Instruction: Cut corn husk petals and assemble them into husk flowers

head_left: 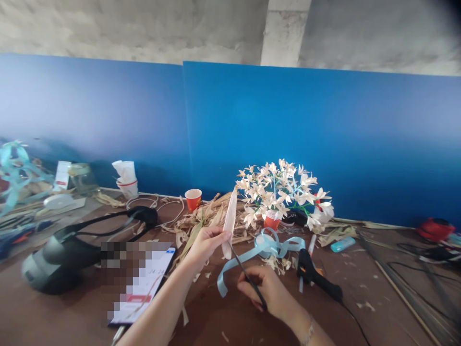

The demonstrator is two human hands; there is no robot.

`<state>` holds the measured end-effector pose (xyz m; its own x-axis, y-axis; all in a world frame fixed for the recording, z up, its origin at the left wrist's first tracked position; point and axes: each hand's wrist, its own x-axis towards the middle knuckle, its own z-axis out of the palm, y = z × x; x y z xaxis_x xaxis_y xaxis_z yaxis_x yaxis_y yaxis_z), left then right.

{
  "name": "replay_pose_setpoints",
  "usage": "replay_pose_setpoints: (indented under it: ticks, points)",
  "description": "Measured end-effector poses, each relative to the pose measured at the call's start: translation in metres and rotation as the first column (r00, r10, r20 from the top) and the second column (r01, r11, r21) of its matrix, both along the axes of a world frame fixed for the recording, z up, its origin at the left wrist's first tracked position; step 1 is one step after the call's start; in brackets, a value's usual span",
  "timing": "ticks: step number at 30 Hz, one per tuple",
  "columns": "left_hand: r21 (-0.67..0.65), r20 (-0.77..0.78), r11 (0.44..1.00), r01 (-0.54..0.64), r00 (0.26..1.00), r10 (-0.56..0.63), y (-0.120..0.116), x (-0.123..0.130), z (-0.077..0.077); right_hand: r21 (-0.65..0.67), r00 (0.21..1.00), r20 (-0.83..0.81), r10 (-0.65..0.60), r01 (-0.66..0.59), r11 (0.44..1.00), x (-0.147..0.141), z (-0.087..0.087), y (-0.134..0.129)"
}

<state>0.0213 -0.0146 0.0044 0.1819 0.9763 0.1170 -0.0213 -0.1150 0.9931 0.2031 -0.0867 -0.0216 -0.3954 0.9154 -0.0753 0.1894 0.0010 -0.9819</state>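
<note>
My left hand pinches a pale, pointed strip of corn husk between thumb and fingers, with the long end standing up. Black scissors are gripped in my right hand; their blades reach up to the lower end of the husk, beside my left fingertips. Whether the blades touch it, I cannot tell. Just behind my hands, a light blue ribbon trails over the brown table. Farther back, a bunch of white husk flowers on green and blue stems stands in a red paper cup.
Dried husks lie heaped behind my left hand. A black glue gun with a cord lies to the right. On the left are a phone, a black-strapped headset and another red cup. A blue partition closes the back.
</note>
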Motion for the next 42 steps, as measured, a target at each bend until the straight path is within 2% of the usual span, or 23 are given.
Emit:
replay_pose_setpoints:
  ticks: [6, 14, 25, 30, 35, 42]
  points:
    - [-0.024, 0.041, 1.000, 0.006, 0.999, -0.005, -0.0040, 0.0034, 0.0055, -0.020, 0.999, -0.020, -0.043, 0.043, 0.999, -0.0018, -0.0041, 0.0026]
    - [-0.069, 0.122, 0.997, 0.032, 0.992, -0.023, -0.0071, 0.0062, 0.0090, 0.012, 0.999, -0.016, -0.029, 0.029, 1.000, -0.0019, -0.0048, 0.0012]
    - [-0.059, 0.066, 0.998, 0.026, 0.998, -0.022, -0.0056, 0.0041, 0.0081, 0.033, 1.000, 0.010, -0.016, 0.016, 0.999, -0.0014, 0.0006, -0.0007]
    - [-0.050, 0.069, 0.998, 0.035, 0.997, -0.031, -0.0064, 0.0045, 0.0090, 0.016, 1.000, -0.009, -0.020, 0.021, 1.000, -0.0018, 0.0011, -0.0005]
    - [-0.058, 0.089, 0.998, 0.039, 0.995, -0.034, -0.0053, 0.0035, 0.0068, -0.052, 0.999, 0.021, -0.033, 0.034, 0.998, -0.0004, -0.0064, 0.0030]
    - [0.033, 0.109, 0.999, -0.026, 0.994, 0.023, -0.0017, 0.0029, 0.0035, -0.114, 0.999, -0.033, 0.005, -0.009, 0.993, 0.0014, -0.0050, 0.0030]
